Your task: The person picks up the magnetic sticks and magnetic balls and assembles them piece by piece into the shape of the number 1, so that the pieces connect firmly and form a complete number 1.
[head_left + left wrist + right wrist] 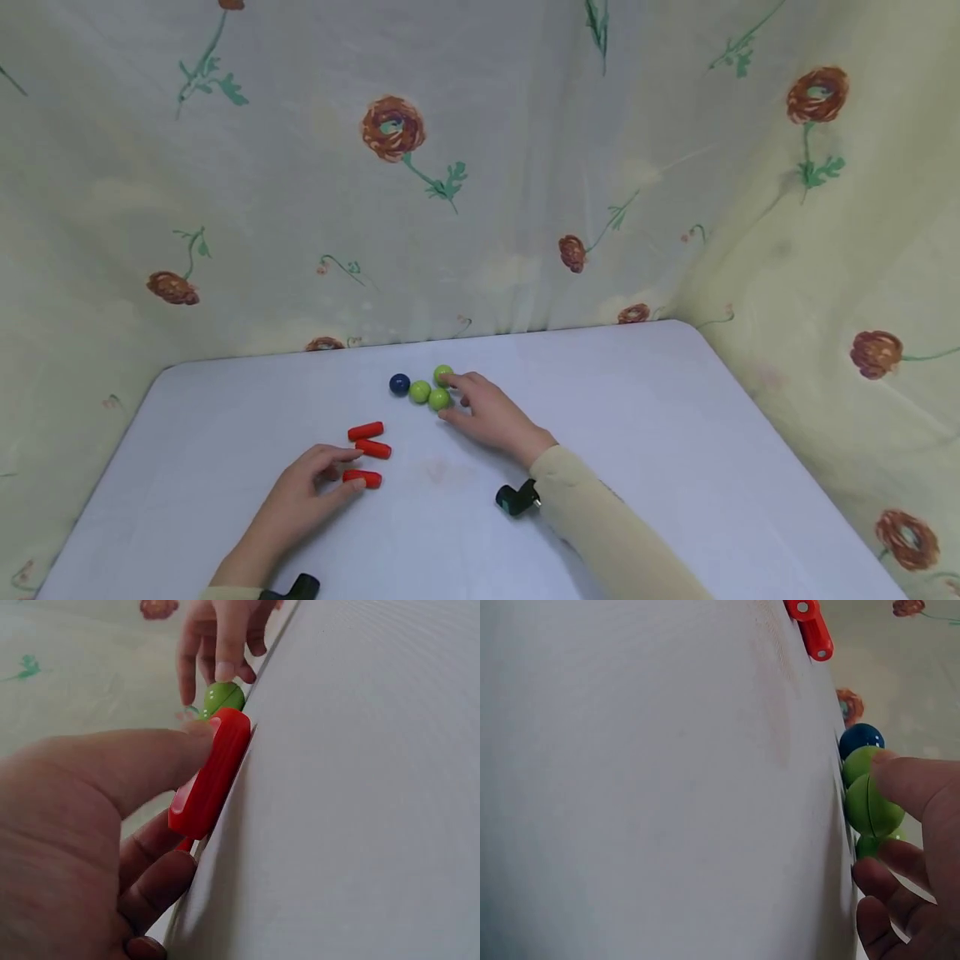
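My left hand (303, 493) is at three short red rods on the white table. Its thumb touches the nearest rod (362, 478), which looms large in the left wrist view. The index fingertip reaches the middle rod (373, 448), while the far rod (365, 431) lies just beyond. My right hand (491, 414) is spread beside three green balls, index finger at the back ball (443, 375) and thumb close to the front ball (439, 399). Another green ball (419, 392) sits left of these, with a dark blue ball (400, 384) alongside. Neither hand visibly grips anything.
The white table (660, 417) has rounded back corners. Behind it and at the sides hangs a pale curtain (510, 167) with printed flowers. Black wrist-worn devices show at the right wrist (517, 498) and the left wrist (300, 587).
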`<state>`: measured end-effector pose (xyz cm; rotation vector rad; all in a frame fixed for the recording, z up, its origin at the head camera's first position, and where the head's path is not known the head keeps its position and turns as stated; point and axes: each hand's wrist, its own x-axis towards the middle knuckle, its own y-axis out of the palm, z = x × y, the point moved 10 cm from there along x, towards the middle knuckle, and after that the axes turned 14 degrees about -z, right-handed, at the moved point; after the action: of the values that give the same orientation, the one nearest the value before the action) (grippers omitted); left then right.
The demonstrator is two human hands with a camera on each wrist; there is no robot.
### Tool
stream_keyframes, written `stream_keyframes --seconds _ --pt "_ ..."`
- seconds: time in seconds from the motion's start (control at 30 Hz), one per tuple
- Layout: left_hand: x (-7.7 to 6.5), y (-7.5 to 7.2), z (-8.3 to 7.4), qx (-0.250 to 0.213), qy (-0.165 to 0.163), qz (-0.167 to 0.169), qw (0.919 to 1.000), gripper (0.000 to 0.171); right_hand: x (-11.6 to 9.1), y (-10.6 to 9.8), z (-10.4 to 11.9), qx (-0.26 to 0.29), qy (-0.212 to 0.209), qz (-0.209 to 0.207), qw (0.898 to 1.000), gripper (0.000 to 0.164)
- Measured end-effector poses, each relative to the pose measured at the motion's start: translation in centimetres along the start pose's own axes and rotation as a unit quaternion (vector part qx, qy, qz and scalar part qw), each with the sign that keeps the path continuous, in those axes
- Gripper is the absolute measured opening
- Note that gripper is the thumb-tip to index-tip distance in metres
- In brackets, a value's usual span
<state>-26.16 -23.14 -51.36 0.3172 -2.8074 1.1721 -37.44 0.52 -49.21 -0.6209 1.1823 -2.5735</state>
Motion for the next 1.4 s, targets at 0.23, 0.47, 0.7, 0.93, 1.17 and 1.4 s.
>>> stream_keyframes --seconds 0.23,0.47,0.7,0.93,1.17,1.4 --pt "-0.5 0.8 -0.8 0.027 0.029 0.008 0.9992 0.026 0.0 0.4 0.2 -0.019 -0.009 -0.006 1.000 0.055" --pt "-0.5 0.7 -0.8 0.040 0.034 0.006 0.9986 0.022 -0.1 0.7 0.2 -0.017 -0.010 -0.012 1.000 0.046" --pt "-0.7 0.6 -0.6 0.038 0.026 0.011 0.9989 0.021 -0.5 0.3 -0.4 0.000 -0.001 -0.021 1.000 0.047" --pt "-0.6 0.6 -0.4 0.046 0.020 0.005 0.9987 0.023 -1.4 -0.9 -1.7 0.014 0.027 -0.028 0.999 0.042" --pt "-0.5 0.9 -0.1 0.045 0.019 0.007 0.9988 0.023 -2.8 -2.1 -2.6 0.020 0.024 -0.033 0.999 0.039" --pt "-0.1 0.4 -0.3 0.061 0.017 0.001 0.9980 0.022 -3.7 -2.9 -3.7 0.026 0.019 -0.050 0.998 0.039"
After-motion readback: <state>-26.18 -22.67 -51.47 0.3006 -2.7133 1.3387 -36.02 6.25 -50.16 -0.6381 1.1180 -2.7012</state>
